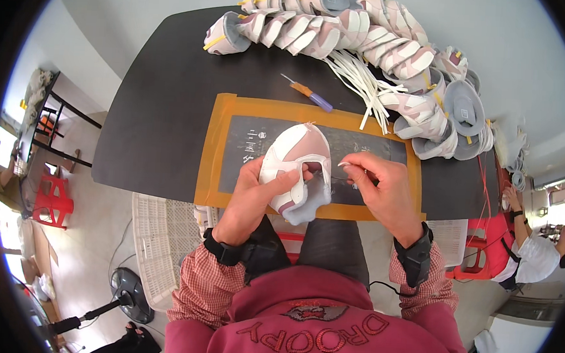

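Note:
A white and dusky-pink shoe upper (305,142) with grey lining is held over the table mat, its toe pointing away from me. My left hand (248,197) grips its left side, with the thumb on the outside and fingertips showing in the opening. Just right of the upper, my right hand (384,189) is closed in a pinch. A small whitish bit shows at its fingertips, and a thin dark line runs from them toward the upper; what it holds is too small to name. An awl-like tool (311,96) with an orange and purple handle lies beyond the mat.
Rows of similar shoe uppers (290,33) curve along the table's far edge and right side. A bundle of white laces (361,81) lies in front of them. Orange tape (214,154) frames the dark mat. A white plastic crate (148,233) stands left, a fan (132,295) beyond it. Another person (534,250) is at right.

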Action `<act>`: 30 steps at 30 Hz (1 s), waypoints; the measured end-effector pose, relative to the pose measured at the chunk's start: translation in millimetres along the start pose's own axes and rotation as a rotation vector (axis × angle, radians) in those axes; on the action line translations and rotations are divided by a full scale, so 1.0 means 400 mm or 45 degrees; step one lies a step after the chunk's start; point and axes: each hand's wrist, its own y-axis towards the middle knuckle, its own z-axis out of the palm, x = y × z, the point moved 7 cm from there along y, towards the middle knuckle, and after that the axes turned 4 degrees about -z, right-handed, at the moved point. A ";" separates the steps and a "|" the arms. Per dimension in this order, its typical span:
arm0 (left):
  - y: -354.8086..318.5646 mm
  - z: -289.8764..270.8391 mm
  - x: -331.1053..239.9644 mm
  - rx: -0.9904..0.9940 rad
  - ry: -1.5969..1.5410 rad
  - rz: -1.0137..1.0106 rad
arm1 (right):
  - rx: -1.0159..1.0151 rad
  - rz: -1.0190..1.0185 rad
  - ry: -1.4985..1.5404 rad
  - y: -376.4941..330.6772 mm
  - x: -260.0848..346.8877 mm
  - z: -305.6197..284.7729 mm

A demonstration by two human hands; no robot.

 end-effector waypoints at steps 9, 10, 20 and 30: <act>-0.005 0.023 0.000 -0.001 0.080 -0.009 | 0.190 -0.002 0.021 0.008 0.037 -0.016; -0.005 0.026 0.000 -0.004 0.090 0.002 | 0.187 0.004 0.024 0.012 0.044 -0.015; 0.003 0.029 0.007 -0.007 0.186 0.034 | 0.237 0.161 0.248 0.026 0.018 0.039; 0.005 0.031 0.003 -0.025 0.235 0.074 | 0.249 0.123 0.249 0.024 0.014 0.048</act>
